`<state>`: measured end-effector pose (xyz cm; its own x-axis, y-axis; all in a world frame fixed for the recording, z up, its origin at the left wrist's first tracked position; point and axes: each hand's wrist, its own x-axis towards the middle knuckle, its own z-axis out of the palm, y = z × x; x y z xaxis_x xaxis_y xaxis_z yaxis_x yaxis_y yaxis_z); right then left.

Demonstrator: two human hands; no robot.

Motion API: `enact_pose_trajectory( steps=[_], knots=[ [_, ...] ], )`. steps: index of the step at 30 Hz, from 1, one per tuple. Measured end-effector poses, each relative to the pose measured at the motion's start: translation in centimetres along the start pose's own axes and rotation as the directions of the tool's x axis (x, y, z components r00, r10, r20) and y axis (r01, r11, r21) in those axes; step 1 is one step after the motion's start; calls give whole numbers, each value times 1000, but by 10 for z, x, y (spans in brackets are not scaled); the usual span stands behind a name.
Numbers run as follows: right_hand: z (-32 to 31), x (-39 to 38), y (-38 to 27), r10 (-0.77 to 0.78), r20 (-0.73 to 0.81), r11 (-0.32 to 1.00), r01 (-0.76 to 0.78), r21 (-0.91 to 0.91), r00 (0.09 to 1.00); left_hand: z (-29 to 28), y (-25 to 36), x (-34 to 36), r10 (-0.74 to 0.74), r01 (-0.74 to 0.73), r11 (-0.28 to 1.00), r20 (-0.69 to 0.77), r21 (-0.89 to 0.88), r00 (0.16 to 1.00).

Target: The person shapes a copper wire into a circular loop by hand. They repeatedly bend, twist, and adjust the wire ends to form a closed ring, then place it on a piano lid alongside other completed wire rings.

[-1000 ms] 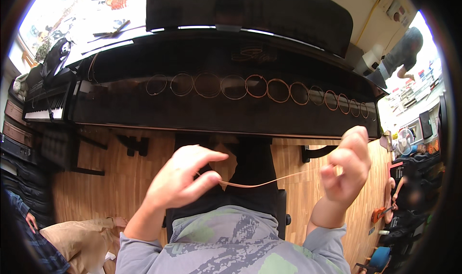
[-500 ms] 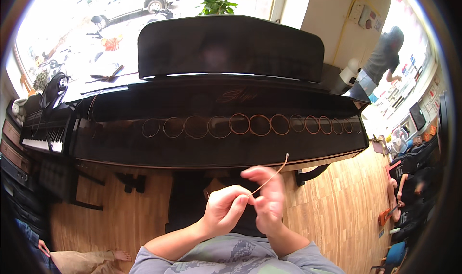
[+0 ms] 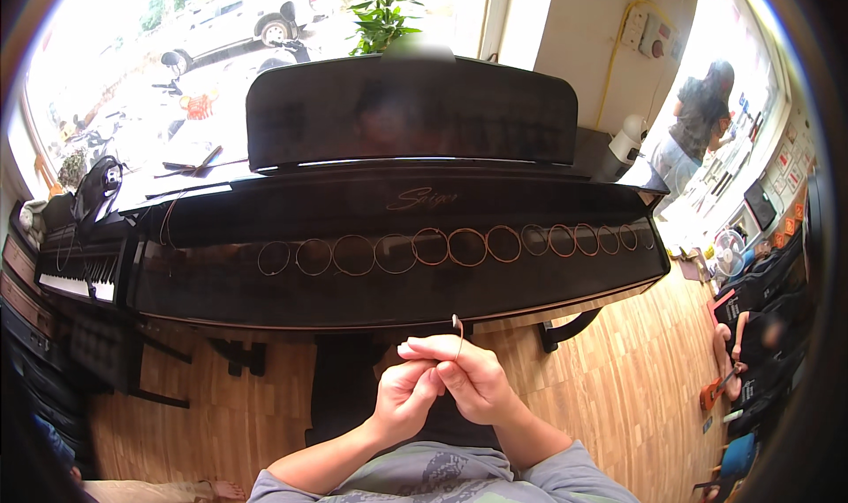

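forward, gently curved wire [image 3: 461, 336] points from fingers [image 3: 435, 347] toward piano [image 3: 389, 302].

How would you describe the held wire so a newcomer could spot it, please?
Find the large black piano, then the left hand and right hand before it. A thin wire crosses the latter, its tip upward. Unlike the coils lying on the piano, it is held.

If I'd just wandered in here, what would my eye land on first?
Probably the row of thin, wire-like coils, some coppery, side by side across the front of the black piano-like instrument. Nearer, at lower middle, the left hand and right hand meet at a thin strand, its tip poking up above them. A bright green plant also stands out behind the instrument, at the top.
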<state>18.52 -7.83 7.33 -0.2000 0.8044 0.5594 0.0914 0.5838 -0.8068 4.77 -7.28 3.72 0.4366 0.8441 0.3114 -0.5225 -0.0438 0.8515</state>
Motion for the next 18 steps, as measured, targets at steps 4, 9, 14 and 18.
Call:
enact_pose_trajectory(
  steps=[4, 9, 14, 18],
  knots=[
    [-3, 6, 8, -163, 36, 987, 162, 18, 986, -3, -11, -4, -130, 185, 871, 149, -455, 980],
    [-5, -5, 1, 86, 61, 964, -99, 248, 994, -7, 3, 1, -208, 207, 978, 132, 22, 969],
    [-8, -22, 5, 225, -61, 920, -192, 343, 972, -14, 69, 25, 155, -126, 397, 69, 909, 985],
    [12, -9, -3, 240, -14, 961, -236, 144, 971, -11, 66, 36, 61, -190, 845, 262, 501, 963]
  ],
)
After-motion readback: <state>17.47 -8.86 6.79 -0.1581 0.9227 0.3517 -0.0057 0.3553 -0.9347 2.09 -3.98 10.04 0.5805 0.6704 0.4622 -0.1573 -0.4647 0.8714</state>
